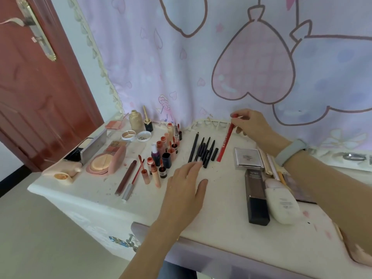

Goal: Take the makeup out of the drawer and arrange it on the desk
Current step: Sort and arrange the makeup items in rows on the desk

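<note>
A white tabletop (217, 206) is being used for laid-out makeup, and the row of black pencils (203, 151) near its middle is being taken as the landmark. Far to the left of the pencils, at the tabletop's left edge, a peach tube (64, 174) is lying, with its cap end right at the edge. Between that edge and the pencils, open compacts (108, 160), two long lip gloss wands (130, 176) and a tight cluster of lip tints (163, 156) are crowding the surface. The left hand (186, 190) is being rested flat on the tabletop just in front of the pencils, fingers straight and spread, fingertips touching their near ends; nothing is being held by it. A bare strip of tabletop is lying around this hand, running to the front edge. Just right of the pencils, a red pencil (225, 143) is being pinched at its far end by the right hand (251, 125), close to the curtain (201, 57) hanging at the back edge. Further right of the pencils, a silver compact (248, 159), a dark box (256, 196) and a white tube (281, 204) are packed side by side. A drawer edge (201, 250) is showing below the front of the tabletop.
</note>
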`<state>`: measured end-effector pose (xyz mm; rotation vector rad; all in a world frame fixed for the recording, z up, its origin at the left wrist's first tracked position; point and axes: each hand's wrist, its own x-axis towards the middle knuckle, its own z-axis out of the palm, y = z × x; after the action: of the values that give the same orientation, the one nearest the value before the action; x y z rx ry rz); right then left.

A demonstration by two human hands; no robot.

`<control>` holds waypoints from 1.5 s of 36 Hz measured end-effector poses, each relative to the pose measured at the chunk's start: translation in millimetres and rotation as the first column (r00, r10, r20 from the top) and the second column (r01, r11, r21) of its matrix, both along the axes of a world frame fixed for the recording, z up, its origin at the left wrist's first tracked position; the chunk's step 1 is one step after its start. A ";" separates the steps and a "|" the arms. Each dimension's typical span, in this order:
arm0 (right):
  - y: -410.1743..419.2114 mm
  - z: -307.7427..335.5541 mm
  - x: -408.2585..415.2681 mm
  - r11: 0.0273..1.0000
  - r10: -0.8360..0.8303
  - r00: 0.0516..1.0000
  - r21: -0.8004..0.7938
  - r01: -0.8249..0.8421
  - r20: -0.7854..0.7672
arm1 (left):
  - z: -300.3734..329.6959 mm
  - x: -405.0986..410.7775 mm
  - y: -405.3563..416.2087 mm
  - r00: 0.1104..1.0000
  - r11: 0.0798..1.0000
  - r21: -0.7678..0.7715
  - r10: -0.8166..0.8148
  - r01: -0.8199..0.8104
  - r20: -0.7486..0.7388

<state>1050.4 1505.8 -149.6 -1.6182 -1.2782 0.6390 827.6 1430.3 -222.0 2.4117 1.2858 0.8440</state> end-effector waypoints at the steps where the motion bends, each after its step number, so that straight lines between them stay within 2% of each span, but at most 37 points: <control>1: -8.4 4.2 -1.0 0.999 0.044 0.999 -0.016 -0.044 -0.033 | 4.9 5.8 1.5 0.996 1.000 -0.018 0.020 -0.019 0.086; 4: -34.1 11.1 -7.8 0.983 0.177 0.982 -0.044 -0.180 -0.061 | 18.5 24.0 6.1 0.962 0.991 -0.127 0.065 -0.031 0.266; 7: -51.3 14.3 -14.4 0.968 0.247 0.961 -0.017 -0.251 -0.128 | 27.4 40.0 12.2 0.942 0.978 -0.209 0.095 -0.027 0.321; 11: -58.8 20.6 -13.7 0.969 0.247 0.956 0.059 -0.240 -0.159 | 30.7 51.2 16.5 0.962 0.989 -0.142 0.071 -0.034 0.262; 15: -60.0 21.1 -7.8 0.967 0.255 0.950 0.072 -0.246 -0.179 | 32.8 56.0 16.8 0.967 0.991 -0.114 0.094 -0.068 0.237; 19: -61.7 17.6 -7.6 0.954 0.298 0.940 0.071 -0.290 -0.166 | 32.1 61.3 14.2 0.963 0.994 -0.113 0.037 -0.006 0.269; 24: -69.3 15.1 -6.9 0.919 0.386 0.922 0.100 -0.382 -0.028 | 34.6 62.0 12.6 0.922 0.993 -0.093 -0.035 0.077 0.385; 26: -71.3 13.7 -6.7 0.915 0.388 0.919 0.146 -0.376 -0.069 | 37.0 64.2 12.1 0.899 0.989 -0.105 -0.052 0.108 0.434; 28: -71.7 12.3 -5.1 0.925 0.345 0.928 0.217 -0.311 -0.141 | 39.9 66.4 12.5 0.837 0.971 -0.188 -0.020 0.146 0.547; 30: -71.2 8.8 -3.9 0.951 0.265 0.948 0.210 -0.227 -0.175 | 43.5 67.1 14.2 0.712 0.937 -0.288 0.063 0.199 0.699; 32: -72.4 2.1 -4.5 0.974 0.209 0.973 0.113 -0.197 -0.103 | 46.6 66.0 16.3 0.595 0.916 -0.341 0.155 0.213 0.788; 35: -75.6 -9.1 -8.1 0.950 0.307 0.951 -0.074 -0.305 0.029 | 46.3 62.7 20.6 0.486 0.919 -0.341 0.210 0.198 0.848; 38: -77.0 -13.6 -14.3 0.892 0.429 0.901 -0.124 -0.434 -0.067 | 45.3 60.2 23.2 0.457 0.907 -0.361 0.232 0.218 0.859; 40: -75.7 -13.8 -16.0 0.885 0.439 0.887 -0.100 -0.455 -0.142 | 44.2 58.6 24.8 0.424 0.883 -0.387 0.254 0.264 0.869; 44: -69.0 -10.6 -8.6 0.906 0.378 0.882 -0.082 -0.414 -0.282 | 46.0 49.9 28.7 0.257 0.846 -0.344 0.254 0.407 0.932; 45: -67.3 -9.0 -5.3 0.906 0.372 0.885 -0.098 -0.412 -0.280 | 46.5 45.5 30.3 0.275 0.858 -0.323 0.224 0.399 0.935; 46: -65.9 -6.9 -1.8 0.906 0.365 0.887 -0.111 -0.408 -0.281 | 46.0 40.6 31.8 0.360 0.883 -0.310 0.177 0.353 0.916; 47: -64.6 -4.9 1.7 0.910 0.352 0.888 -0.115 -0.399 -0.294 | 44.6 37.1 33.4 0.503 0.912 -0.295 0.121 0.284 0.856; 49: -62.2 -0.3 7.1 0.929 0.314 0.893 -0.092 -0.360 -0.322 | 39.5 35.4 33.9 0.801 0.955 -0.252 0.025 0.159 0.599; 50: -61.3 1.2 8.4 0.940 0.297 0.903 -0.074 -0.334 -0.310 | 36.1 37.6 32.7 0.891 0.967 -0.217 -0.019 0.131 0.453; 52: -60.0 1.5 6.0 0.955 0.274 0.932 -0.044 -0.292 -0.237 | 29.4 44.2 28.9 0.964 0.987 -0.108 -0.088 0.118 0.250; 54: -60.0 -0.9 0.8 0.966 0.252 0.953 -0.010 -0.258 -0.165 | 25.2 51.8 25.7 0.977 0.994 -0.050 -0.089 0.100 0.192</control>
<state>1051.1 1445.9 -150.6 -1.4046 -1.3720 0.9355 879.4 1456.0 -196.8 2.2641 1.1006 0.9675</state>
